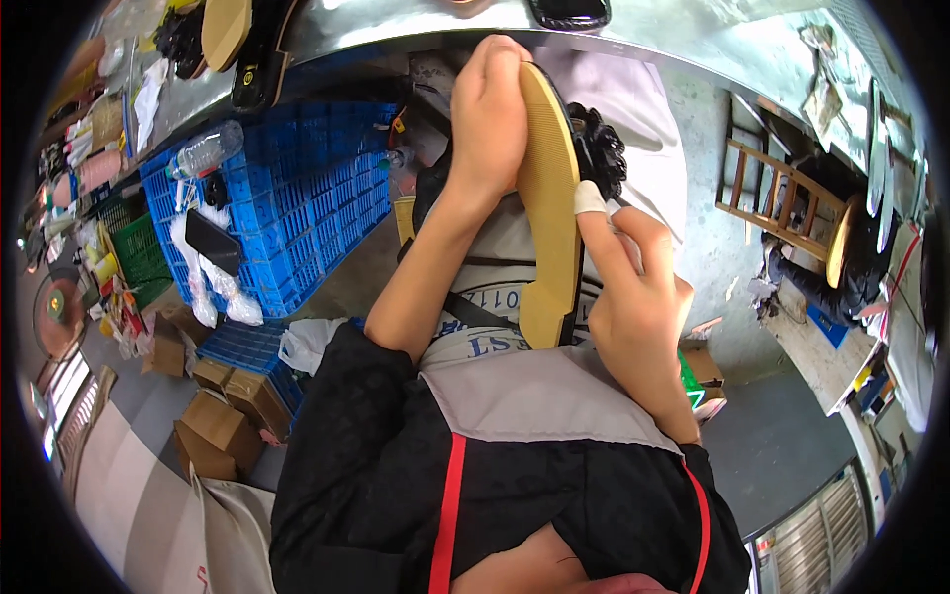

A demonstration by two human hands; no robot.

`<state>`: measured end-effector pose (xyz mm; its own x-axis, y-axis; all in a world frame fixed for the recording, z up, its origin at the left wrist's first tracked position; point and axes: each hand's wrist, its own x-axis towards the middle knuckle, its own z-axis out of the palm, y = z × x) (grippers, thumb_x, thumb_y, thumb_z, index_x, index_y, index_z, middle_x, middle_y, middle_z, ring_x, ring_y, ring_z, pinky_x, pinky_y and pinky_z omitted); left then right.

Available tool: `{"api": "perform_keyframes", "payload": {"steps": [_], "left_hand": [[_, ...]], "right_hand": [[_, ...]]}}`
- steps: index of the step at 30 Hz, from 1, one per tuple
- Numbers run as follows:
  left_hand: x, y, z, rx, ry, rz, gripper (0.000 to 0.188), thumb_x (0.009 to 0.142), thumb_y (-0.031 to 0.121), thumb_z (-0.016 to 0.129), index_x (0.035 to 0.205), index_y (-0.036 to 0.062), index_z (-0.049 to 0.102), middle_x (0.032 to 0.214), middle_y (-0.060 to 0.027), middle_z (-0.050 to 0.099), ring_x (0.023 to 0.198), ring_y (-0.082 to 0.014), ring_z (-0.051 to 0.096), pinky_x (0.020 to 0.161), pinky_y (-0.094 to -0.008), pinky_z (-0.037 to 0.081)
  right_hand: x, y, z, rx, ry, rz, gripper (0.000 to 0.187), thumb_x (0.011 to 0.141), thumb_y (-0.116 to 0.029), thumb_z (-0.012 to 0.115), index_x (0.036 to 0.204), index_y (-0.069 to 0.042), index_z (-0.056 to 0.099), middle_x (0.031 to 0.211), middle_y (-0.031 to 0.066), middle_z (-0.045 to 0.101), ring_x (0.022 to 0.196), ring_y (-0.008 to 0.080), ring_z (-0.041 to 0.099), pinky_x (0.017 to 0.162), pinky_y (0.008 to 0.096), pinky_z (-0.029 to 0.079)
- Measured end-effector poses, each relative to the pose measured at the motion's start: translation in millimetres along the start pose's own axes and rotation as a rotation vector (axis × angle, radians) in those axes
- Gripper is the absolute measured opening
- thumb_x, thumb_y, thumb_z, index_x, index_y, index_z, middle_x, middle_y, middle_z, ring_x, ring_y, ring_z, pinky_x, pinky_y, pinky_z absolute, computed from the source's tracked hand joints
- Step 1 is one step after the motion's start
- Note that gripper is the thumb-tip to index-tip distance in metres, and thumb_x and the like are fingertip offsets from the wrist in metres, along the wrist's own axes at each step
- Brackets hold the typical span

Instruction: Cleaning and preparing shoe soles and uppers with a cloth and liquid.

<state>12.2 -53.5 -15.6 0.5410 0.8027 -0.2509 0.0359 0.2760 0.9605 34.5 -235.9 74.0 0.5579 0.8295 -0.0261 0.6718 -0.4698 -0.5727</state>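
Note:
A sandal (550, 188) with a tan textured sole and a black edge is held upright in front of my apron, its sole turned toward the left. My left hand (492, 114) is closed around its upper end. A black ruffled ornament (600, 148) sticks out on the sandal's right side. Close beside that ornament, my right hand (633, 282) has its fingers bent, and one fingertip in a pale cover (590, 197) rests against the sandal's edge. Whatever else the right fingers may hold is hidden.
A metal worktable (396, 35) runs across the far side, with a shiny black object (571, 12) on it. Blue crates (317, 188) stand at left, a phone (213, 241) and plastic bottle (210, 148) on top. Cardboard boxes (220, 433) sit nearer; a wooden stool (782, 203) is at right.

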Motion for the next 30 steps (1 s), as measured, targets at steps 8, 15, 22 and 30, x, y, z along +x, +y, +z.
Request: {"api": "perform_keyframes", "payload": {"steps": [8,15,22,30], "left_hand": [[6.7,-16.0,-6.1,-0.119,-0.006,-0.063,0.027,0.098,0.020,0.041,0.086,0.0026,0.057,0.077,-0.0022,0.052,0.072,-0.0101,0.047,0.067,-0.0274,0.041],[14.3,-20.9,-6.6,-0.227,-0.025,-0.199,0.023,0.097,0.020,0.042,0.091,0.0041,0.058,0.078,-0.0017,0.054,0.071,-0.0112,0.051,0.065,-0.0277,0.042],[14.9,-31.5,-3.5,-0.184,-0.030,-0.159,0.024,0.099,0.022,0.044,0.089,0.0061,0.058,0.078,-0.0009,0.052,0.072,-0.0096,0.048,0.066,-0.0255,0.040],[11.0,-50.4,-12.6,-0.205,-0.091,-0.171,0.025,0.101,0.020,0.040,0.081,0.0098,0.051,0.064,-0.0010,0.045,0.056,-0.0108,0.045,0.054,-0.0258,0.038]], "right_hand": [[1.1,-0.3,-15.4,0.195,-0.135,-0.017,0.052,0.076,0.014,0.051,0.118,-0.009,0.071,0.098,0.0109,0.060,0.079,0.0288,0.066,0.065,0.0344,0.052],[-8.5,76.3,-32.1,1.231,0.064,-0.116,0.009,0.086,-0.002,0.058,0.091,0.004,0.061,0.082,0.0093,0.050,0.058,0.0122,0.046,0.053,0.0269,0.036],[42.7,98.1,-47.4,1.699,-0.090,-0.181,0.025,0.088,-0.005,0.056,0.110,0.007,0.053,0.099,0.0178,0.048,0.054,0.0125,0.043,0.046,0.0247,0.034],[129.7,88.2,-101.4,0.403,0.803,0.017,0.051,0.089,-0.022,0.077,0.131,-0.001,0.057,0.112,0.0111,0.063,0.101,0.0188,0.063,0.082,0.0278,0.051]]}}
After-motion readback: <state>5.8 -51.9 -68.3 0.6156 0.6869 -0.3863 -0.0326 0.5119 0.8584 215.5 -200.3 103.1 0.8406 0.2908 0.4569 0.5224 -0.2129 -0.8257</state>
